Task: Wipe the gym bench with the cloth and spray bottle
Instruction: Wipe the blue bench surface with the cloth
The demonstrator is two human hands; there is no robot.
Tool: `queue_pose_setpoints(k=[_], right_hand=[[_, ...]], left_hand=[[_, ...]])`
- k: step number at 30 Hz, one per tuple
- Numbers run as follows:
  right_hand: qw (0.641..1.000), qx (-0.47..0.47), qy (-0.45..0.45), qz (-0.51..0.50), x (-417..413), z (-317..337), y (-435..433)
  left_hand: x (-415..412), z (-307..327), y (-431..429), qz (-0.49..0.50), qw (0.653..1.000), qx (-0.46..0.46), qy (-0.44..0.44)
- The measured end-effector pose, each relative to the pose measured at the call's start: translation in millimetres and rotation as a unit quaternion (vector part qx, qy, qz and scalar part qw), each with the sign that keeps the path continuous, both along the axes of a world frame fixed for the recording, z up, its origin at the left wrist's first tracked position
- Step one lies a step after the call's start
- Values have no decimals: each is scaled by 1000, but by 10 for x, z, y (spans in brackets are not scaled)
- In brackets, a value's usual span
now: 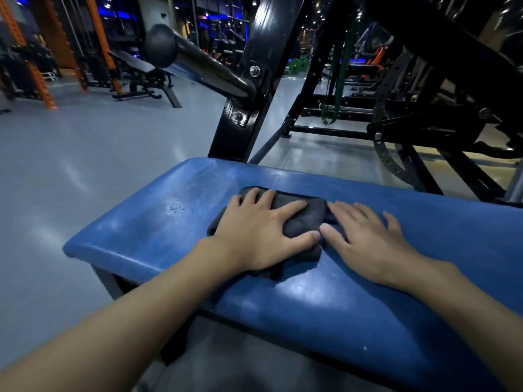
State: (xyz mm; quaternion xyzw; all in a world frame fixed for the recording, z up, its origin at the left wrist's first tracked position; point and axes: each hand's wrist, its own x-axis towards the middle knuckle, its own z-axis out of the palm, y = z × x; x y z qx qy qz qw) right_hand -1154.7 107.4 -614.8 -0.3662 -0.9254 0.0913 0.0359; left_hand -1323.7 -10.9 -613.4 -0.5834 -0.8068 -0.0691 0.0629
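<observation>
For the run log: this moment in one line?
wiping | left hand presses cloth | right hand flat, touching cloth | droplets on bench | spray bottle unseen

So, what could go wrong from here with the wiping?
The droplets lie left of the cloth, apart from it; a stroke could miss them and leave that patch wet.
The cloth is bunched under the left hand, so it may wipe only a narrow strip of the bench.
The right hand lies bare and flat on the bench and may leave prints there.
</observation>
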Motion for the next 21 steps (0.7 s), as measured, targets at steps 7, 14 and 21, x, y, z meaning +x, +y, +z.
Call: queue_pose_setpoints(k=[7, 14, 21], right_hand=[[998, 6, -57, -4, -10, -29, 35], [1000, -3, -5, -15, -1, -22, 34], [1000, -3, 2, -24, 17, -4, -8]], left_hand=[[-549, 64, 909, -2, 999, -36, -18], [-773, 138, 1326, 12, 998, -55, -34], [-527, 67, 575, -31, 999, -35, -23]])
